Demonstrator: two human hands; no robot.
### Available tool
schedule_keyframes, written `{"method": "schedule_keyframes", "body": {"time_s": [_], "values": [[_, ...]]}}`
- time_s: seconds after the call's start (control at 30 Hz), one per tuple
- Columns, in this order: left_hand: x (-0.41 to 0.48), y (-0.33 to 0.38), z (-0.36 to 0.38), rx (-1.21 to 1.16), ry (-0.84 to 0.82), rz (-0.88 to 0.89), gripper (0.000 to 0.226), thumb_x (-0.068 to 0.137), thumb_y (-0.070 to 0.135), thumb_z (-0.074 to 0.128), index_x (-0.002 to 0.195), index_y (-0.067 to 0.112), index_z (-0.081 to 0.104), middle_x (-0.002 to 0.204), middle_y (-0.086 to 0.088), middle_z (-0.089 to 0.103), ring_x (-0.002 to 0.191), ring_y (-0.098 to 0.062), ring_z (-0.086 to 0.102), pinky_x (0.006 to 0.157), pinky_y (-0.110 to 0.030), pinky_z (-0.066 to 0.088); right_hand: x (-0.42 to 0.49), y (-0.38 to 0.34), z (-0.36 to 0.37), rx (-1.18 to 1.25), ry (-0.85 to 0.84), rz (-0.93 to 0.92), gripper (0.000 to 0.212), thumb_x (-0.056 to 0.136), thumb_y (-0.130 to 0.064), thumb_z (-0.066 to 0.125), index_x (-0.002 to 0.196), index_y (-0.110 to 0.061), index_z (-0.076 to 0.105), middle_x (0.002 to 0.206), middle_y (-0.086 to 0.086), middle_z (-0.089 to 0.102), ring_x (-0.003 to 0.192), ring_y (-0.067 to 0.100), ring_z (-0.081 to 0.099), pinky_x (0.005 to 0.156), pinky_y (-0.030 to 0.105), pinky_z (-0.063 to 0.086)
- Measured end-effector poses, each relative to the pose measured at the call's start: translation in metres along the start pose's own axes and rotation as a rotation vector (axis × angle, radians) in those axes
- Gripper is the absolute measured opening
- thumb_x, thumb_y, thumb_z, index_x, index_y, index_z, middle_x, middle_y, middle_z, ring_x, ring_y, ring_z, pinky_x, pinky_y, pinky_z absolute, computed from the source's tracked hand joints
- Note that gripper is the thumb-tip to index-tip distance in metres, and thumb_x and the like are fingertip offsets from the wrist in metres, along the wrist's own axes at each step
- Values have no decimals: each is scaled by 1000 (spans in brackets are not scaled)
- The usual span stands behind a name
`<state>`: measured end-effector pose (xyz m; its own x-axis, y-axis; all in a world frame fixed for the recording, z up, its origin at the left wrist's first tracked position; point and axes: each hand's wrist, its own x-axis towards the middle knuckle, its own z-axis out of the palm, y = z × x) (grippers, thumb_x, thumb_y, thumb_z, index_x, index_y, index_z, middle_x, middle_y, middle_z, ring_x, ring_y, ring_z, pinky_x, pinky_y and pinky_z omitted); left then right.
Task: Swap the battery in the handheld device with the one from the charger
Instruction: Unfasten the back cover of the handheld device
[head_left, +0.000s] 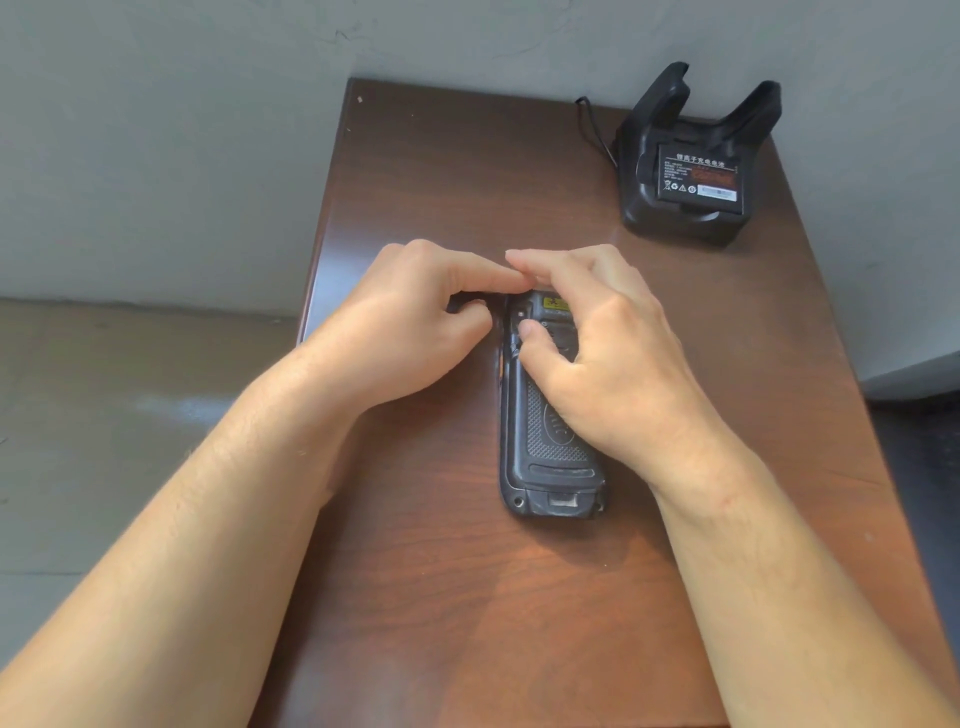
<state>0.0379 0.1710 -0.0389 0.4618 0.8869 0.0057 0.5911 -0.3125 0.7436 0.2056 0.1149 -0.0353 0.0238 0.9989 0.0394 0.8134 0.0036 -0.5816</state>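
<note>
The handheld device (551, 415) is lying face down near the middle of the wooden table (441, 597), its textured back cover facing up, presumably so the battery compartment is reachable from above. Both hands are working at its far end. The left hand (415, 322) is curling at the device's far-left corner, forefinger stretching to the top edge and the other fingers folding in beside the casing; it seems to be bracing the body so it cannot slide, though I cannot tell whether it is actually gripping anything. The right hand (597, 353) is arching over the upper half of the device, thumb pressing on the cover near a small latch and fingertips resting along the far edge, closed loosely with nothing lifted in it. That pose suggests the cover is being released rather than removed, since it is still sitting flush. The charger (691, 171) is standing at the far right of the table, well apart from the hands, with the spare battery (698, 176) sitting label-up in its slot, untouched, waiting until the old one is out.
</note>
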Motion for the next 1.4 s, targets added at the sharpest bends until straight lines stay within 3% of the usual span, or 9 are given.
{"method": "schedule_keyframes", "body": {"time_s": [0.13,0.23,0.33,0.47,0.63,0.97,1.13,1.3,1.4], "values": [[0,0,4,-92,27,7,34,94,22,59,122,36,69,109,19,74,104,2,68,97,-18,48,-6,-2,-10,-6,106,-5,40,89,-36,64,129,-31,63,119,-4,60,114,19,62,98,38,51],[-2,0,6,-99,27,47,38,93,22,64,128,37,65,117,22,69,111,12,59,97,-5,38,-9,0,-29,-83,52,1,8,90,-33,65,95,-28,69,79,-8,64,80,15,61,79,36,51],[-5,-2,8,-33,-3,82,38,93,25,65,129,36,65,123,24,63,119,11,52,96,0,31,-13,-1,-39,-149,-130,85,9,89,-36,58,86,-33,66,60,-9,58,73,19,61,75,38,54],[-6,-4,10,1,2,95,38,92,27,66,130,35,65,129,14,67,123,3,54,99,-4,33,-15,-6,-42,-177,-124,127,21,82,-41,47,91,-37,65,70,-5,61,80,29,66,81,43,57],[-5,-3,10,31,8,83,39,92,29,67,130,36,64,127,14,68,122,-2,58,102,-18,41,-18,-8,-38,-189,-170,111,17,88,-43,50,96,-33,60,77,-4,64,88,28,65,80,42,55],[-4,-2,10,16,27,61,37,89,32,70,126,37,67,120,21,69,118,7,56,93,-1,35,-19,-12,-26,-162,-72,6,14,80,-34,51,91,-26,53,74,-10,54,78,29,59,72,40,52],[-3,-3,8,19,19,71,38,89,31,71,126,36,67,115,29,62,119,7,55,95,-3,35,-18,-10,-34,-98,-44,-20,15,77,-38,50,88,-29,56,84,-11,54,73,23,57,76,43,53],[-3,-3,9,22,16,78,37,90,33,70,126,37,67,122,19,69,120,1,59,99,-16,40,-19,-2,-46,-63,-61,-54,18,78,-38,58,94,-29,60,73,-37,58,61,3,52,67,31,46],[-3,-3,9,22,16,70,36,90,33,69,126,37,67,121,21,69,120,2,58,98,-14,40,-17,5,-50,16,-112,-88,12,86,-27,70,98,-30,68,72,-24,66,62,8,58,62,16,43]]}}
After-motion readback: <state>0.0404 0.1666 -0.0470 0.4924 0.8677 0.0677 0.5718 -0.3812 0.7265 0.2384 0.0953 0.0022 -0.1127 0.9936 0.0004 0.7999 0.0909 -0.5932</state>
